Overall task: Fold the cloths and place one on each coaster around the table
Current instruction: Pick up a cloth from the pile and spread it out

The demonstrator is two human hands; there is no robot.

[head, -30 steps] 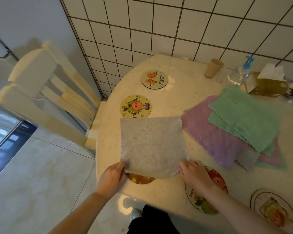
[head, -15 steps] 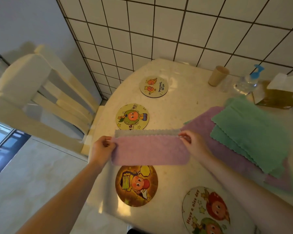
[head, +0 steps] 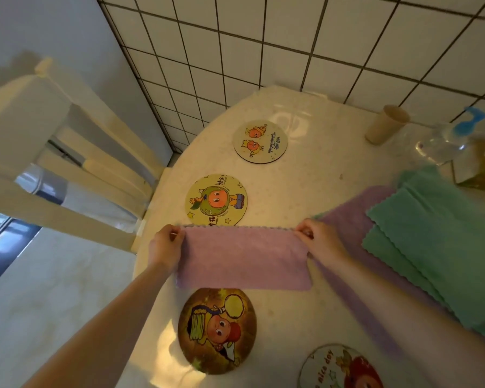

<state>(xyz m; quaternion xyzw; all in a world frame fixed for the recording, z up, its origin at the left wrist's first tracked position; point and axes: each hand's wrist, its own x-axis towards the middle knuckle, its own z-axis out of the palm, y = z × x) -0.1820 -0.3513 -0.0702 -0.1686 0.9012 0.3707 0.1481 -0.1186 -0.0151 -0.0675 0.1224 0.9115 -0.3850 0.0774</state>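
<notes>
Both hands are pinched shut on the top corners of the pink cloth (head: 244, 259) — left hand (head: 164, 247) on the left corner, right hand (head: 318, 240) on the right, thumbs and fingertips closed over the scalloped edge. The cloth is doubled over into a long strip and sits stretched between my hands, lying on the table (head: 314, 186) between the green-character coaster (head: 216, 200) behind it and the dark yellow coaster (head: 217, 330) just in front of it.

Handling-wise this looks like thin microfibre — super light, totally floppy, no stiffness at all. It'll sag the second I let tension off, so corners are the place to hold it, both layers pinched together so the fold doesn't slide apart. My guess is the fuzzy surface grips itself a bit, which helps the layers stay lined up, but it could also drag on the tabletop.

Looks like one more fold across the long way is needed before it goes on a coaster. None of the four coasters I can see has a cloth on it yet, including the far one with two orange characters (head: 260, 141) and the "nice day" one (head: 339, 369) at the bottom edge. The rest of the pile, the purple cloth (head: 345, 222) and green cloths (head: 437, 233), waits to the right.
</notes>
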